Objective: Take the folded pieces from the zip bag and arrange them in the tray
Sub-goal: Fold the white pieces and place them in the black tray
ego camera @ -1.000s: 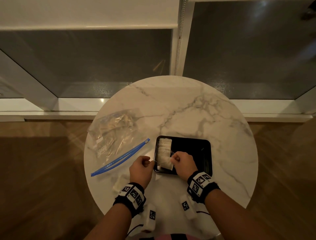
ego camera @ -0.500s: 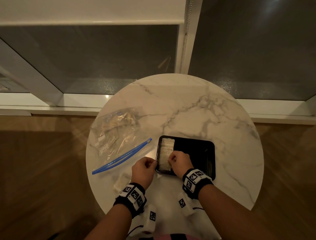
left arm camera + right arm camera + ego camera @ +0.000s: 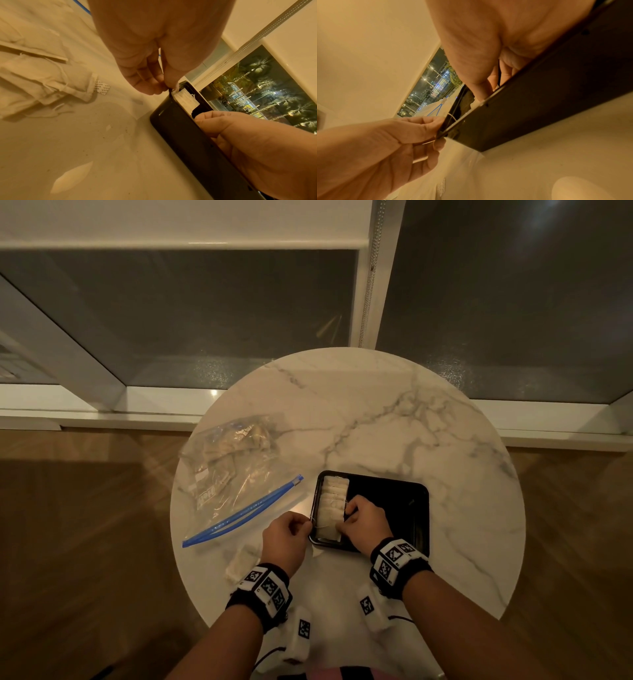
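The right hand (image 3: 364, 522) covers the near end of the row of folded pieces (image 3: 331, 505) in the tray (image 3: 419, 508), so whether its fingertips pinch one stays unclear, and the pieces inside the zip bag (image 3: 233, 463) blur together, too indistinct to count.

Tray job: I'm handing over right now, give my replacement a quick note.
Left hand: pinching the tray at its near-left rim.
Right hand: inside the tray, fingers curled on the nearest folded piece.
Done: one row of pieces along the tray's left side.
Left: more pieces in the zip bag, and a few loose pieces on the table.
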